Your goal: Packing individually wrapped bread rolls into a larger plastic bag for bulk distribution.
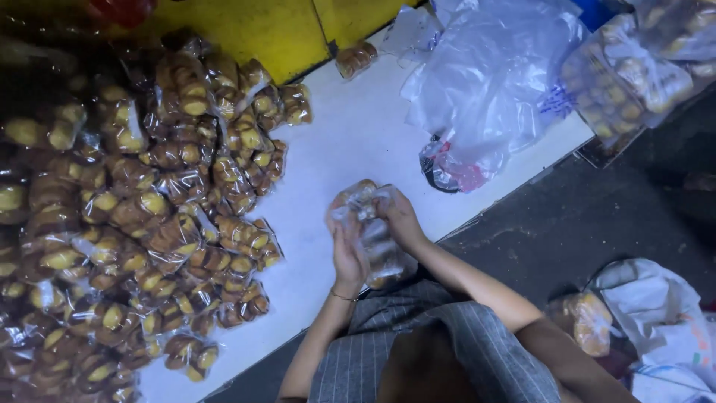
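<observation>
Both hands up over the near edge of the white table (pixel 358 142), working one clear packet of small brown buns (pixel 373 231). Left hand (pixel 348 254) wrapped around its lower side, right hand (pixel 399 216) pinching the top end, fingers closed on the plastic. Huge heap of identical bun packets (pixel 142 216) piled to the left, touching nothing in hand. Crumpled clear plastic bags (pixel 485 82) further back on the table, well apart. Another bagged bunch of buns (pixel 585 321) down by the floor on the right.

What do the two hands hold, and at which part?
Both the left hand and right hand grip one clear packet of buns, near its top end.
</observation>
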